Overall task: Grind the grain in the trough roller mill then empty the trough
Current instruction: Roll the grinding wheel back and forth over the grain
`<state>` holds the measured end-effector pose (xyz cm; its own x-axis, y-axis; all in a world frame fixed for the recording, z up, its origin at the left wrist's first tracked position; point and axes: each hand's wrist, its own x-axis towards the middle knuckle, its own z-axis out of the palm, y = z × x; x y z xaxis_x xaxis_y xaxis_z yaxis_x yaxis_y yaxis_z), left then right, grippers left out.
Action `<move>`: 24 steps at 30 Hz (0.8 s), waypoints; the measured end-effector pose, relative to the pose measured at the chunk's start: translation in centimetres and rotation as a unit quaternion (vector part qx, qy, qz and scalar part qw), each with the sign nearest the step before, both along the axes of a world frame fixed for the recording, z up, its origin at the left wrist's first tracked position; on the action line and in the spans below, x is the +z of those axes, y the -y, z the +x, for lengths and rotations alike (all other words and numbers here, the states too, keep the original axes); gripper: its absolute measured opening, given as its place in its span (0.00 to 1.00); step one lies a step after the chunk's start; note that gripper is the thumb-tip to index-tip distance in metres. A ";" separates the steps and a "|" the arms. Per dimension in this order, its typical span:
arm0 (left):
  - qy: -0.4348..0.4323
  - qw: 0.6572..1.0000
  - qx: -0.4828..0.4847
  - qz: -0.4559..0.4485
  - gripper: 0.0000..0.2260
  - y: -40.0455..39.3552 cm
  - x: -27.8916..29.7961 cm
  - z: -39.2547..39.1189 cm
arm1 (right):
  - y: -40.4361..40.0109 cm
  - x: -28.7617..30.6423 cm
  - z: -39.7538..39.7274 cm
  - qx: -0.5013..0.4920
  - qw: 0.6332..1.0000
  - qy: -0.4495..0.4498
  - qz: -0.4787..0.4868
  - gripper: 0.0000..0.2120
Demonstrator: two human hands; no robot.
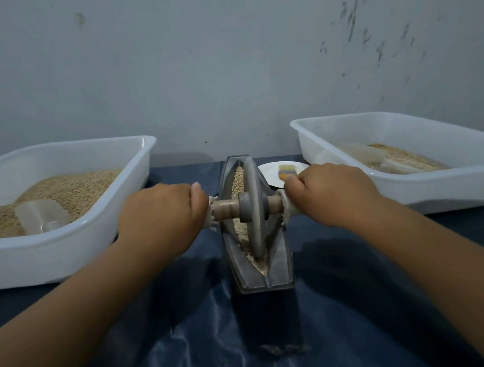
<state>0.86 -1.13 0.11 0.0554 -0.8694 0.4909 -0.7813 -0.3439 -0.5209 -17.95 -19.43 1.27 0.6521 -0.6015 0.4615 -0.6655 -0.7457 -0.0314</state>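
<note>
Left grip: the left hand (160,214) curls round the left end of the wooden axle (227,208).
Right grip: the right hand (330,193) holds the axle's right end.
Mill: the grey roller wheel (254,209) stands upright between both hands, in the trough (243,268) on the dark desk (352,306).
Grain: grain (237,179) lies in the trough beside the wheel, beyond and below the hands.
Left tub: the white tub (62,247) outside the left hand holds grain and a clear scoop (42,214).
Right tub: the second tub (429,187) outside the right hand holds a thinner layer.
Behind right grip: a brush (285,171) on a white plate (269,170).
</note>
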 end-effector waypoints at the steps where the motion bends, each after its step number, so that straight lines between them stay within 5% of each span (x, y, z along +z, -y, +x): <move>1: 0.012 0.999 0.031 0.015 0.12 0.4 0.1 0.0 | 0.1 -0.2 0.1 -0.005 1.000 0.001 0.015 0.23; 12: 0.009 0.995 0.098 0.022 0.18 4.6 0.3 1.9 | 2.0 -0.2 3.6 -0.010 0.999 0.013 0.043 0.16; 19: -0.046 0.996 -0.076 -0.025 0.06 -0.5 -0.7 0.3 | -0.8 0.0 0.1 0.031 0.995 0.009 -0.091 0.21; 24: -0.111 0.990 0.070 -0.047 0.14 1.8 -1.3 1.1 | 0.4 -0.2 1.7 0.021 0.997 0.019 -0.074 0.21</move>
